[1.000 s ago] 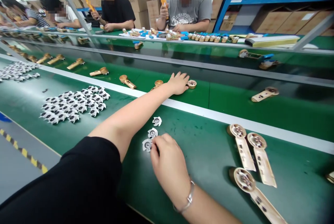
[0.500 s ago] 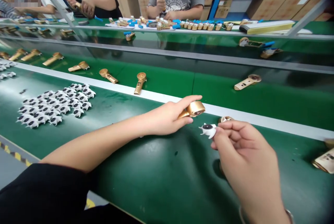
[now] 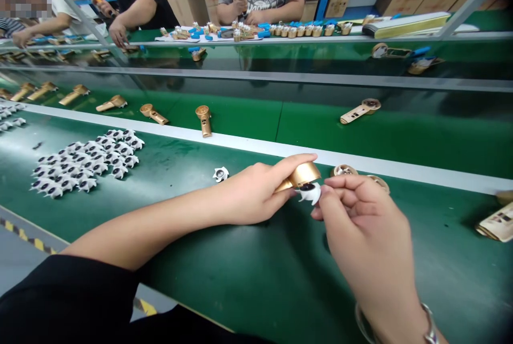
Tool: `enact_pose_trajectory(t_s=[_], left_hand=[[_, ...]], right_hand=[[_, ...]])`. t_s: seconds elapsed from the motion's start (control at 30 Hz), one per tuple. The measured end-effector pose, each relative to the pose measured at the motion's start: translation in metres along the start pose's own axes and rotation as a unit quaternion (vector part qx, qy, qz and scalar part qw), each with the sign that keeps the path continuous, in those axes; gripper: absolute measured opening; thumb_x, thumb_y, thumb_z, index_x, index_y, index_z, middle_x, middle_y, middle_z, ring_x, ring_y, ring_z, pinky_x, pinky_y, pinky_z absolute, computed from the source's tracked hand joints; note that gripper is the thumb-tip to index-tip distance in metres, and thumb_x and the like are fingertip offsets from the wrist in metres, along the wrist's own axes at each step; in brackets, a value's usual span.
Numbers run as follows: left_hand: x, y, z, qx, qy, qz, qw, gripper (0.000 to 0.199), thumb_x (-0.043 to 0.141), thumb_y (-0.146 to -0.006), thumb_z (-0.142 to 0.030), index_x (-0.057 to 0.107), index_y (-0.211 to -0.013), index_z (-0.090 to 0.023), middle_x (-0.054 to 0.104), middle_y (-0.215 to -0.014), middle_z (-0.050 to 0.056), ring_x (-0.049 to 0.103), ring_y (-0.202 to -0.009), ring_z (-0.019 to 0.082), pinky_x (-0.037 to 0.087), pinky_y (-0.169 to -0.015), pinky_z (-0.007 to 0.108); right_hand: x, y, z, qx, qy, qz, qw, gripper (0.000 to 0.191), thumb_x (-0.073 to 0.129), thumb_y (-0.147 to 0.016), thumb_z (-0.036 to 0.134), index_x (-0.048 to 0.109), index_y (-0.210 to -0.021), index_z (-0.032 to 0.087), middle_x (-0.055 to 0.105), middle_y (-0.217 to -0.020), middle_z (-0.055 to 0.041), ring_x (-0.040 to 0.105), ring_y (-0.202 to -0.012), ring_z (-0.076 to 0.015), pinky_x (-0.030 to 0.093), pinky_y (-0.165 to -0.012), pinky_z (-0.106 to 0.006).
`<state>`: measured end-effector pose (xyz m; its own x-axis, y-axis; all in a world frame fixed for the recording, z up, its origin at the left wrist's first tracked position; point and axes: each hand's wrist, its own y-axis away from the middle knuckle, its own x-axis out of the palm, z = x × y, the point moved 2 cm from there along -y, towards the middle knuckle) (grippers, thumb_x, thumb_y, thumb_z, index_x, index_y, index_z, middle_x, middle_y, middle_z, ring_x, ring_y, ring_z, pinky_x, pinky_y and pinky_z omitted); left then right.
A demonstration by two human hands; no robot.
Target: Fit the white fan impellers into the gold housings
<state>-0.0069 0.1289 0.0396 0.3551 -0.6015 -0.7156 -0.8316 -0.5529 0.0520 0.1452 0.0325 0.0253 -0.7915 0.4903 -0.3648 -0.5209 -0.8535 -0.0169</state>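
Note:
My left hand [image 3: 262, 189] is closed around a gold fan housing [image 3: 305, 173], its round head tilted with the opening facing down. Between the thumb and fingers of my right hand [image 3: 360, 226] is a white fan blade [image 3: 310, 194] with a dark centre. The blade sits right under the housing's opening; whether they touch is hard to tell. Behind my right hand, another gold housing [image 3: 343, 170] lies partly hidden on the green table. A loose white blade [image 3: 220, 174] rests beyond my left forearm.
A cluster of white blades [image 3: 86, 162] covers the table's left part. Gold housings [image 3: 204, 119] lie spaced along the green belt [image 3: 244, 119] behind the white strip. Another housing [image 3: 497, 221] is at the right edge. People work across the belt.
My right hand has brought the white blade left, up to the gold housing in my left hand. The view has shifted slightly, and the loose blade beyond my forearm now shows.

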Motion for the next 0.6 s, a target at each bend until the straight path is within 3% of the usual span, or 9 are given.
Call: enact_pose_trajectory(t_s=[0.23,0.6], left_hand=[[-0.0001,0.0031,-0.0012,0.041,-0.025,0.012,0.999,0.065,0.045,-0.097,-0.017,0.024,-0.158,-0.030,0.067,-0.086,-0.001,0.054,-0.061,0.013,0.041,-0.061,0.023],[-0.0021,0.0065,-0.0079,0.025,-0.007,0.021,0.999,0.065,0.048,-0.098,-0.018,0.025,-0.158,-0.030,0.067,-0.080,-0.003,0.054,-0.056,0.012,0.042,-0.060,0.022]], right_hand=[[-0.0029,-0.0026,-0.0022,0.083,-0.050,0.036,0.995,0.016,0.066,-0.084,0.034,0.063,-0.092,0.020,0.064,-0.058,-0.0002,0.056,-0.045,-0.0122,0.039,-0.036,-0.017],[-0.0046,0.0015,0.0007,0.071,-0.037,0.028,0.996,0.017,0.067,-0.084,0.036,0.063,-0.091,0.022,0.064,-0.061,0.0003,0.051,-0.042,-0.0103,0.038,-0.035,-0.016]])
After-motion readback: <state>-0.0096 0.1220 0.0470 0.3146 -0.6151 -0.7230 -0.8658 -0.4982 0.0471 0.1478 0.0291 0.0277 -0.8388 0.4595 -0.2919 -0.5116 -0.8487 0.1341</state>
